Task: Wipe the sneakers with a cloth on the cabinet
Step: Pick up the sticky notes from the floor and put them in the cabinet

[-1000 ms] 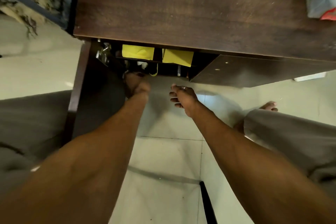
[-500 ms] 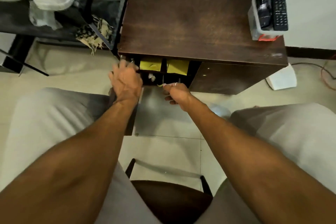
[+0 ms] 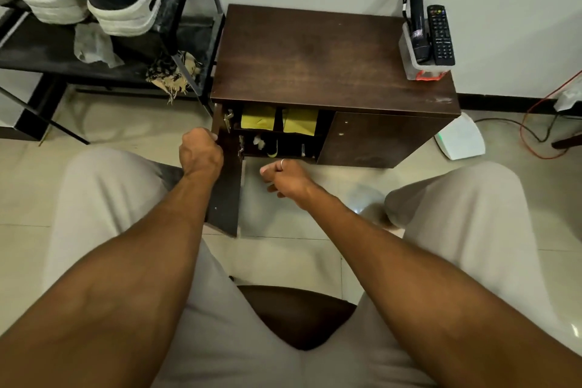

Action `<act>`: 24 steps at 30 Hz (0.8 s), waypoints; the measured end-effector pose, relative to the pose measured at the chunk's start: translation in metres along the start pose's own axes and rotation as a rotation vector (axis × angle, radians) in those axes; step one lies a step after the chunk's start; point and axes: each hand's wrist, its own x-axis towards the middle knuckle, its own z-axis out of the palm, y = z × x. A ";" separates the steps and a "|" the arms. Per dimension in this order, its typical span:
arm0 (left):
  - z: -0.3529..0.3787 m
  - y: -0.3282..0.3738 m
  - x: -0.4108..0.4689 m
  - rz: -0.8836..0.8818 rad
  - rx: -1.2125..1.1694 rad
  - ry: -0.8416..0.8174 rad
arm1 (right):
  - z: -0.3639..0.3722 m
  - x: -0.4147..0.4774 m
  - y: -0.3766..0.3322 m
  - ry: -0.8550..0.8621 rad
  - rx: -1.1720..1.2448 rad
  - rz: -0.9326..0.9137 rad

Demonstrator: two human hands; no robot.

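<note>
A dark wooden cabinet (image 3: 330,60) stands by the wall with its left door (image 3: 227,195) swung open. My left hand (image 3: 200,151) grips the top edge of that door. My right hand (image 3: 285,176) hovers in front of the open compartment, fingers curled, holding nothing. Inside are yellow packets (image 3: 258,118) and small items. Two dark sneakers with white soles (image 3: 116,0) sit on a black rack (image 3: 195,38) at the upper left. A grey cloth (image 3: 93,46) lies on the rack's lower shelf, and a frayed patterned cloth (image 3: 171,72) hangs at the rack's corner.
A clear holder with a torch and a remote control (image 3: 441,35) stands on the cabinet's back right corner. A white device (image 3: 461,140) and orange cable (image 3: 535,123) lie on the floor to the right. I sit on a brown stool (image 3: 299,312).
The view has pulled back and up from under the cabinet. My left hand moved onto the door's top edge. My right hand drew slightly back from the compartment and curled.
</note>
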 end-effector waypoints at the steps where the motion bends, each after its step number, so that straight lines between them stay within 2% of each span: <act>1: 0.000 0.000 0.000 0.002 -0.011 -0.010 | 0.001 0.000 0.000 -0.001 -0.003 -0.004; 9: 0.011 0.009 -0.011 0.074 -0.046 -0.141 | 0.003 -0.001 -0.002 -0.015 -0.050 -0.016; 13: 0.021 0.017 -0.011 0.176 0.019 -0.249 | -0.001 -0.001 -0.001 0.002 -0.097 0.003; 17: 0.024 0.029 -0.006 0.350 0.321 -0.308 | -0.018 0.007 -0.001 0.100 -0.164 0.007; 19: 0.026 0.036 -0.009 0.432 0.495 -0.265 | -0.026 0.013 -0.002 0.164 -0.233 -0.024; 24: 0.050 0.048 -0.023 0.501 0.706 -0.110 | -0.041 0.022 0.001 0.377 -0.378 -0.057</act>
